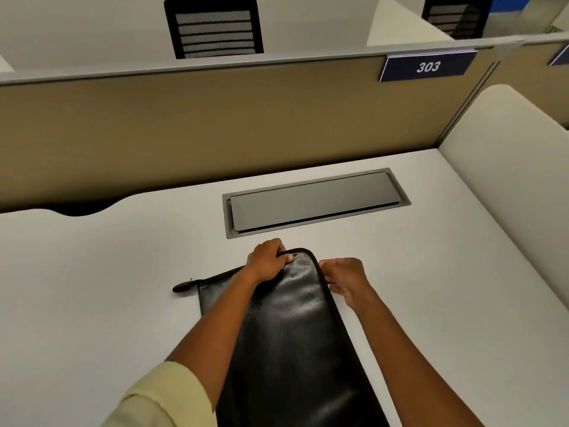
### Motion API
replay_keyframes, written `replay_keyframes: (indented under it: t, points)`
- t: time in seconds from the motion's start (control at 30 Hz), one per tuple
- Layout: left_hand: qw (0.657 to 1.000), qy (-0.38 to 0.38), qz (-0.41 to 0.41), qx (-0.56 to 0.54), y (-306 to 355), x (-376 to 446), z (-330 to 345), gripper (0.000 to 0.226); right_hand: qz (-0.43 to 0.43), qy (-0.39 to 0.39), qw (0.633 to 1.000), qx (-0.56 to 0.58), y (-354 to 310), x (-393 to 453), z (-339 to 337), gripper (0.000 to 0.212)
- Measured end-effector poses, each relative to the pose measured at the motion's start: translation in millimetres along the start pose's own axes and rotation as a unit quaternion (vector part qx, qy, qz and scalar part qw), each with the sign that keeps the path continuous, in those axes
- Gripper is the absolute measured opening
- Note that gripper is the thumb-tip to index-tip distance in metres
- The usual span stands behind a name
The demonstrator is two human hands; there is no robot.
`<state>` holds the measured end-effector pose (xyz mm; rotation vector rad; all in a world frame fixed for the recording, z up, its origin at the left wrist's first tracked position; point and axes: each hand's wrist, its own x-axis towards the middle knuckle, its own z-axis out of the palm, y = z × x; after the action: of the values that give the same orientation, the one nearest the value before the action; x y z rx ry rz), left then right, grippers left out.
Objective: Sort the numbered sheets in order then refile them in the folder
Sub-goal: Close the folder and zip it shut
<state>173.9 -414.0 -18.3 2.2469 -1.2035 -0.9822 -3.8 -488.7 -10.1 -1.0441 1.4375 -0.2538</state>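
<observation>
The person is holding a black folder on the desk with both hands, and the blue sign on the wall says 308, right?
Almost. The sign says 303, not 308; the head view shows it on the partition. The rest holds: the left hand grips the far corner of the black folder, the right hand pinches its right edge, and the folder lies on the desk.

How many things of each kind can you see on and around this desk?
Black folder: 1
Hands: 2, left hand, right hand
Grey desk hatch: 1
Black chairs: 2
Number sign, 303: 1
Total: 7
</observation>
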Motion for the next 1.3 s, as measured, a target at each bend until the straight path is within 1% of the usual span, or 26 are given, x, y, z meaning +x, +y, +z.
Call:
replay_keyframes:
  t: [0.07,0.13,0.2,0.33,0.43,0.5,0.57,0.67,0.73,0.83,0.93,1.0,1.03,1.1,1.13,1.23,1.3]
  points:
    - [0.999,0.018,-0.01,-0.045,-5.2,-5.4,-2.4,0.018,-0.02,0.017,1.0,-0.004,-0.2,-4.0,7.8,0.011]
    - [0.994,0.047,-0.018,-0.096,-11.0,-12.0,-9.0,0.017,-0.041,0.03,0.999,-0.01,-5.6,-11.4,17.3,0.018]
    - [0.985,0.078,-0.022,-0.155,-14.5,-18.0,-20.1,0.017,-0.068,0.035,0.997,-0.01,-17.7,-21.5,26.7,0.012]
    - [0.957,0.157,-0.021,-0.243,-9.4,-44.1,-52.8,0.014,-0.179,0.049,0.981,-0.055,-59.1,-55.2,43.4,0.011]
    - [0.911,0.204,-0.005,-0.358,-10.5,-72.2,-66.9,0.016,-0.251,0.045,0.963,-0.087,-90.8,-84.4,57.5,0.012]
    - [0.884,0.224,0.01,-0.411,-15.5,-93.8,-73.1,0.019,-0.293,0.041,0.948,-0.117,-107.8,-105.5,66.8,0.011]
    - [0.853,0.229,0.03,-0.469,-21.6,-115.0,-75.2,0.018,-0.343,0.034,0.927,-0.148,-118.6,-128.5,74.1,0.009]
    - [0.799,0.222,0.039,-0.557,-26.1,-146.2,-72.7,0.015,-0.408,0.02,0.893,-0.187,-118.7,-161.7,81.0,0.004]
    - [0.779,0.218,0.039,-0.587,-27.9,-167.2,-69.4,0.014,-0.439,0.014,0.875,-0.203,-110.6,-180.5,83.8,0.006]
    - [0.756,0.201,0.047,-0.621,-31.4,-197.1,-66.9,0.015,-0.464,0.002,0.859,-0.215,-94.2,-200.9,87.0,0.013]
    - [0.749,0.189,0.057,-0.633,-33.4,-220.4,-65.8,0.022,-0.486,0.0,0.846,-0.218,-75.4,-217.7,89.7,0.015]
    - [0.737,0.199,0.039,-0.644,-32.5,-230.2,-63.9,0.027,-0.499,-0.004,0.839,-0.218,-62.3,-229.6,89.5,0.018]
    - [0.747,0.21,0.027,-0.63,-31.5,-232.1,-64.2,0.031,-0.506,-0.003,0.835,-0.218,-56.7,-234.0,88.9,0.02]
    - [0.787,0.23,0.024,-0.571,-27.0,-238.1,-68.8,0.031,-0.514,0.001,0.828,-0.223,-47.5,-243.4,87.4,0.022]
    - [0.798,0.234,0.032,-0.555,-25.2,-241.1,-72.8,0.026,-0.514,0.002,0.828,-0.227,-44.2,-247.9,87.2,0.023]
    - [0.814,0.224,0.052,-0.533,-19.5,-247.1,-88.6,0.009,-0.504,0.005,0.832,-0.231,-38.5,-256.5,89.2,0.026]
    - [0.834,0.206,0.065,-0.507,-16.4,-250.0,-95.8,0.011,-0.502,0.012,0.832,-0.235,-35.0,-260.6,92.2,0.025]
